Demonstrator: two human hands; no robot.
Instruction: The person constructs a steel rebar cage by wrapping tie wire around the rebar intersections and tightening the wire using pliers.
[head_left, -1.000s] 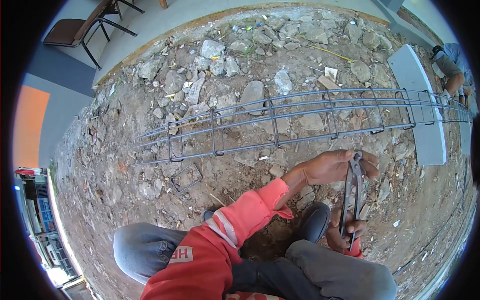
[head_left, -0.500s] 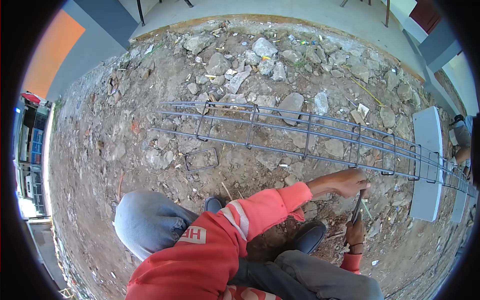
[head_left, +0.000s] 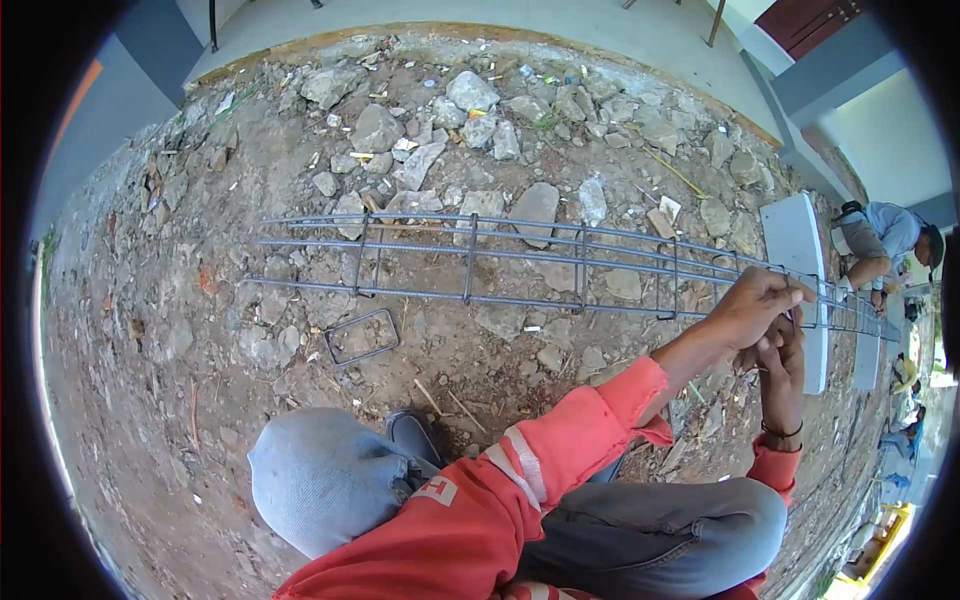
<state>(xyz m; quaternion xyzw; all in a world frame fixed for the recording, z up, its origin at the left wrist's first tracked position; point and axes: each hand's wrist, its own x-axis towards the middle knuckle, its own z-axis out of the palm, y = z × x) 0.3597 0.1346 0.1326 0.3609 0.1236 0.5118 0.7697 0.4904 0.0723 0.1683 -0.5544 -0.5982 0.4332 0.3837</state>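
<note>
A long rebar cage [head_left: 520, 290] of ribbed bars and square stirrups stretches across the view, its right part resting on a pale block [head_left: 800, 255]. At its near side, my left hand [head_left: 752, 308] is closed, thumb and fingers pinched together over the bars. Just below, my right hand [head_left: 782, 362] is also closed, its fingertips meeting those of my left hand. A small dark piece shows between the fingers, too hidden to name. One loose stirrup [head_left: 362, 338] lies on the dirt left of my hands.
Broken rocks [head_left: 470, 92] and rubble cover the ground beyond the cage. Another person [head_left: 885, 245] crouches by its far right end, near a second pale block [head_left: 868, 355]. A concrete walkway [head_left: 460, 15] runs along the top. My bent knees are close below.
Both hands have moved up to the cage and come together. The dark elongated tool seen in my right hand is no longer visible. My view has turned toward the right.
</note>
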